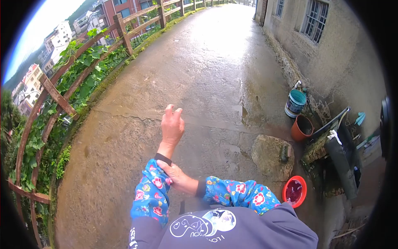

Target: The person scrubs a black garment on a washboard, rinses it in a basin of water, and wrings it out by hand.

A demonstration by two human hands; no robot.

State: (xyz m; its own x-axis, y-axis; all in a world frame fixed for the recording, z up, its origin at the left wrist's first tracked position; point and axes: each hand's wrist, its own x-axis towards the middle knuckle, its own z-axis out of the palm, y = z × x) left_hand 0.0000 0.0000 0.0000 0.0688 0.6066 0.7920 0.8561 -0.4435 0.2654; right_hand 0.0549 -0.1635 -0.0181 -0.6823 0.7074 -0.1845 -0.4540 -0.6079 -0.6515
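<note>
While right hand (pixel 182 180) clasps left sleeve (pixel 150 193), left hand (pixel 172 128) curves over roomy fenced pavement (pixel 112 145).

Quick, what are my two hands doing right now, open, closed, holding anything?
Left hand: fingers partly bent, nothing visible in it; open or closed can't be told.
Right hand: closed on the left arm's blue floral oversleeve, near the wrist.

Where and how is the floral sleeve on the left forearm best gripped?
Probably by the loose fabric just below the dark cuff, from the person's right: the floral sleeve billows there but narrows at the wrist, and the right hand clasps that side.
</note>
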